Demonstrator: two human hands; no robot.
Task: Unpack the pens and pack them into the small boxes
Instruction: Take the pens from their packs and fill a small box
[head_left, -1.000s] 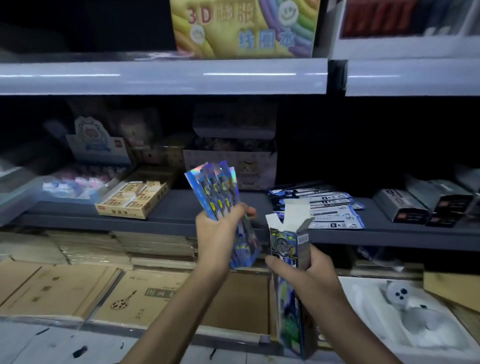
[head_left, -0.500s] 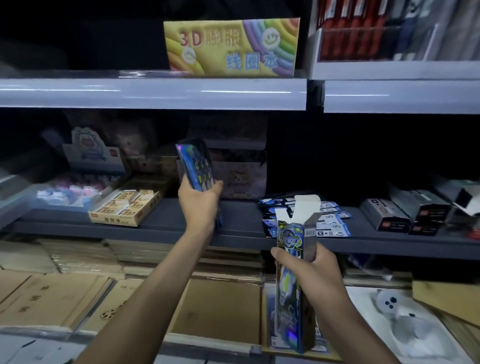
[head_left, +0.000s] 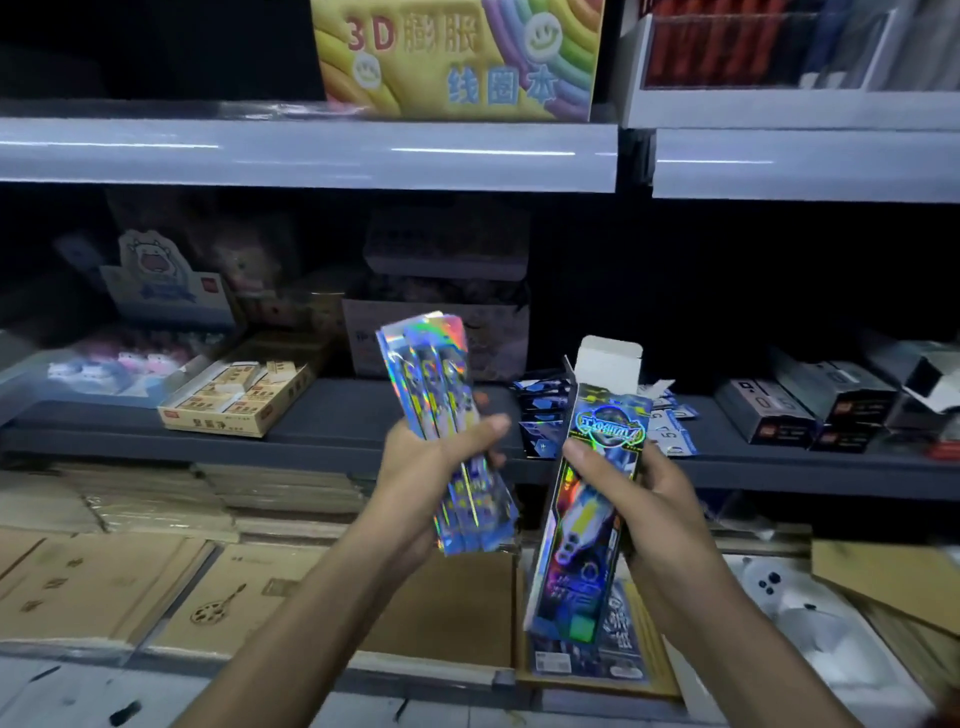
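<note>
Left hand (head_left: 431, 478) is closed round a bundle of holographic pen packs (head_left: 447, 441), thumb across the front, fingers wrapped behind; the packs stand nearly upright w/ tops leaning slightly left, fanned a bit, lower ends sticking out below the palm. Right hand (head_left: 639, 499) grips a tall small box (head_left: 584, 519) approx. at its upper third — thumb on the printed front face, fingers round the right side. The box is tilted, top toward the right, w/ its white top flap (head_left: 613, 358) open and standing up; inside can't be made out. Packs and box are near each other but not touching, both held in front of a dark grey shelf (head_left: 337, 415). On that shelf, left: an open carton of erasers (head_left: 239, 395), and behind it a display box with a cartoon cow (head_left: 156, 280). Behind the box: a scatter of blue-and-white flat packs (head_left: 545, 415) lying on the shelf — contents too small to read. Right side: dark boxes (head_left: 810, 410) lined up, one w/ its white end open. Upper shelf carries a yellow rainbow-print box (head_left: 457, 57) marked "3D". Below the grey shelf, brown kraft-cover notebooks (head_left: 104, 582) lie in flat stacks, and at lower right a white plush toy (head_left: 779, 597) in clear wrap.
</note>
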